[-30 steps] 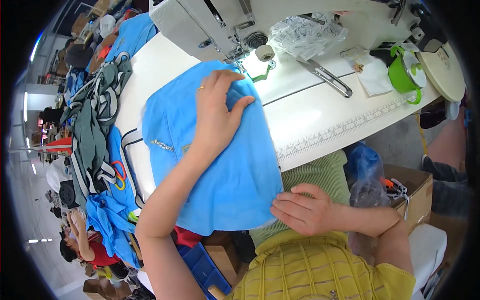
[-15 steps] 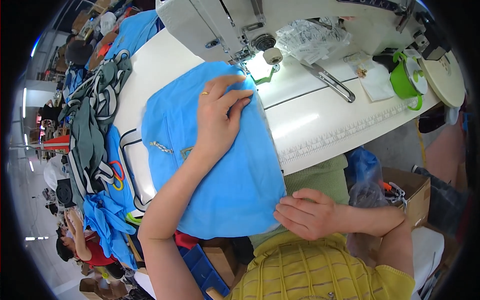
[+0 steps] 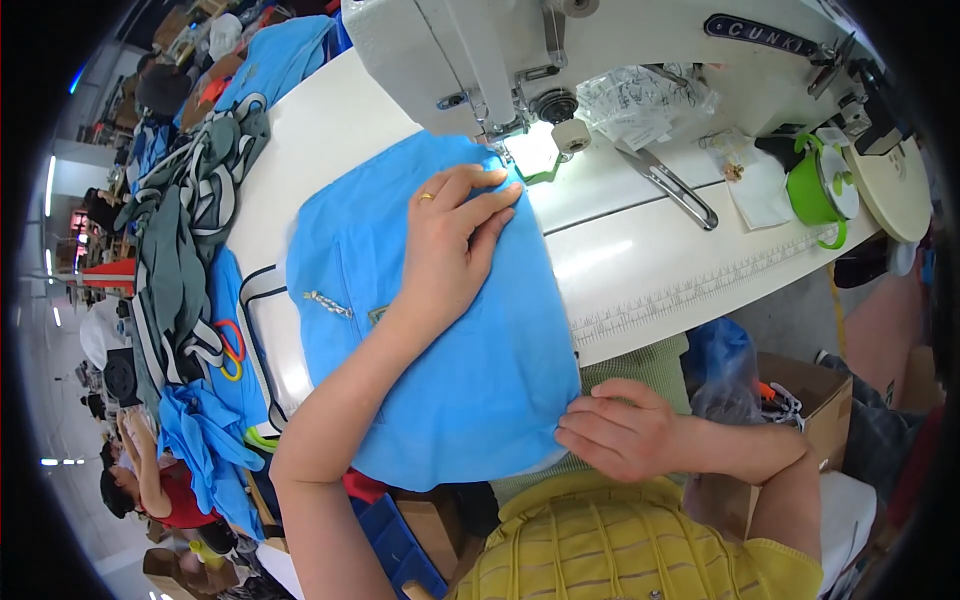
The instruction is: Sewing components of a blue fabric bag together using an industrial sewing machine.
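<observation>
Beyond the table's (image 3: 640, 240) left edge lies a heap of grey-green cloth (image 3: 185, 230) with pale edging, and beside it a pair of red and yellow looped handles (image 3: 232, 352) rests on more blue fabric. Under the near edge sits a blue bin (image 3: 395, 535); I cannot make out what it holds.

The blue cloth piece (image 3: 465, 375) lies across the near edge, its upper end on the table and its lower end over the lap. On its right margin, just below the needle of the sewing machine (image 3: 620, 35), rests the left hand (image 3: 450, 240), fingers close together and thumb near them; whether they pinch the fabric I cannot tell. The step in hand looks like guiding this margin under the needle; continuing it calls for keeping the margin flat and lined up.

The right hand (image 3: 620, 430) is at the cloth's lower right corner, fingers bent; its grip is hidden too.

Near the machine's base lies a crumpled clear bag (image 3: 645, 105), contents unclear. Below the near edge hangs a blue plastic bag (image 3: 735, 365). Toward the table's right end stands a green pot (image 3: 812, 190), lidded, its inside hidden. Lower down, a cardboard box (image 3: 828, 422) holds something orange and pale cord.
</observation>
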Demonstrator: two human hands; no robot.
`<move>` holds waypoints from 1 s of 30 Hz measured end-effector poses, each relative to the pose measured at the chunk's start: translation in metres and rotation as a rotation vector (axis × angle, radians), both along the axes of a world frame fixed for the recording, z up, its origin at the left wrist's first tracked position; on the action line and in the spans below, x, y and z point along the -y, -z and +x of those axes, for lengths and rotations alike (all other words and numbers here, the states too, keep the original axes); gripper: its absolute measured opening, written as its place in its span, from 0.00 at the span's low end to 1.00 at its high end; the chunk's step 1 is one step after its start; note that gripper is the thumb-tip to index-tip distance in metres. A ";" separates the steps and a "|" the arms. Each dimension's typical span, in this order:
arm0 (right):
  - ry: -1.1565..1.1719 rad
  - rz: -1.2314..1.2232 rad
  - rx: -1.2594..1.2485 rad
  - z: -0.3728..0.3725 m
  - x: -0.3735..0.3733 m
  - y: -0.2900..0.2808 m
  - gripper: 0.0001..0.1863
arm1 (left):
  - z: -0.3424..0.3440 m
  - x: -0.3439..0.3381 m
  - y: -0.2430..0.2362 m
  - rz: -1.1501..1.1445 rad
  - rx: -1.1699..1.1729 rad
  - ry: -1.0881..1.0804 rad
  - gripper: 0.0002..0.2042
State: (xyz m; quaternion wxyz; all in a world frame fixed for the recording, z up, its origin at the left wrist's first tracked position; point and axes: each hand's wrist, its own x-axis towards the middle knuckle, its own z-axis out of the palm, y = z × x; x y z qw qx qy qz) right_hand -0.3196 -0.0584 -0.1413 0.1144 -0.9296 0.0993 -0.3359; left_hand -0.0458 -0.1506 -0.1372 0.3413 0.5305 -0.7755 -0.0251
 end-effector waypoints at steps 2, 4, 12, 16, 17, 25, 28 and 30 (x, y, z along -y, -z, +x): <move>0.013 -0.001 -0.003 0.001 0.003 -0.003 0.03 | 0.002 0.004 0.000 -0.017 -0.007 -0.004 0.13; 0.030 0.004 -0.008 0.002 0.004 -0.003 0.04 | 0.004 0.007 -0.002 0.074 -0.090 -0.008 0.12; 0.047 -0.030 -0.021 0.002 0.009 -0.006 0.04 | -0.010 -0.025 -0.018 0.197 0.040 0.016 0.12; 0.042 -0.039 -0.015 0.004 0.011 -0.003 0.04 | -0.010 -0.027 -0.012 0.167 0.050 0.012 0.13; 0.048 -0.044 -0.017 0.005 0.012 -0.004 0.04 | -0.010 -0.026 -0.011 0.167 0.057 0.007 0.13; 0.091 -0.031 0.011 0.021 0.025 -0.010 0.06 | 0.003 -0.004 -0.007 0.117 0.070 0.000 0.13; 0.098 -0.007 0.050 0.030 0.037 -0.009 0.05 | 0.010 0.007 -0.004 0.095 0.094 0.000 0.13; 0.131 -0.030 0.031 0.033 0.041 -0.010 0.06 | 0.013 0.011 -0.006 0.085 0.098 0.008 0.12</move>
